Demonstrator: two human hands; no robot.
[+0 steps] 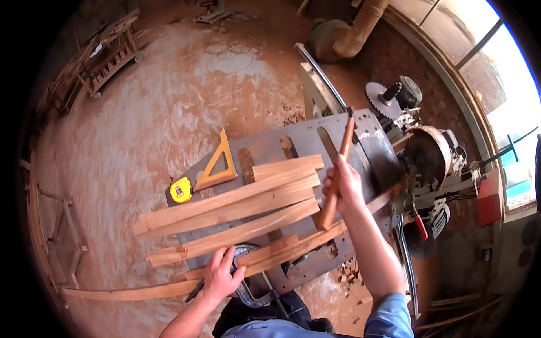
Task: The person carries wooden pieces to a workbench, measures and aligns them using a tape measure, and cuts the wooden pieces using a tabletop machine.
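My right hand (345,183) is wrapped round the wooden handle of a hammer (338,163), whose small dark head points away from me. The hammer slants over the grey metal machine table (369,135). My left hand (221,275) rests with fingers apart by a C-clamp (248,296) at the table's near edge. Beside that hand, a short wooden block (267,249) lies along a long wooden strip (304,246). Several loose boards (236,205) lie across the table, in front of both hands.
A yellow tape measure (181,190) and a wooden set square (218,163) lie at the table's left side. Motors with a circular saw blade (383,101) stand on the right. Wood offcuts (350,273) litter the floor. A loaded trolley (112,70) stands far left.
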